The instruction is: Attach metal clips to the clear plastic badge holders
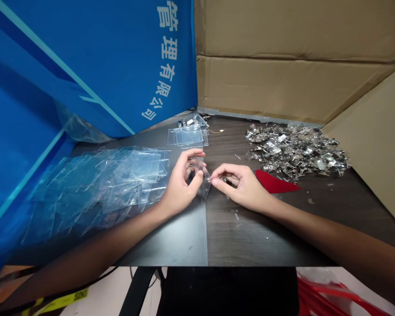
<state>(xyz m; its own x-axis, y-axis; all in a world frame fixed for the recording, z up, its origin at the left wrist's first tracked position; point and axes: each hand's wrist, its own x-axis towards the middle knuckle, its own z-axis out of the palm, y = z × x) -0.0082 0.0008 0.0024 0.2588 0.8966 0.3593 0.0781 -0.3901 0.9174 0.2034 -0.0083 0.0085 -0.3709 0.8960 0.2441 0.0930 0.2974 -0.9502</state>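
Near the middle of the table, my left hand (181, 186) is closed on a clear plastic sleeve (204, 186), its thumb pressed against the bent film. My right hand (246, 184) meets the sleeve's right edge, thumb and forefinger pinched together. A small metal clip (227, 180) shows partly among the right hand's fingers; the rest of it is hidden. Many similar clear sleeves (131, 175) lie overlapping to the left of my left hand. Beyond my right hand sits a large heap of shiny metal clips (296, 149).
A red pointed piece (274, 182) lies beside my right wrist. More flat sleeves (189, 135) lie at the back, with small items behind them. Thin clear scraps (235, 214) dot the dark table (263, 241). Blue panel (118, 57) and cardboard (266, 83) enclose the back.
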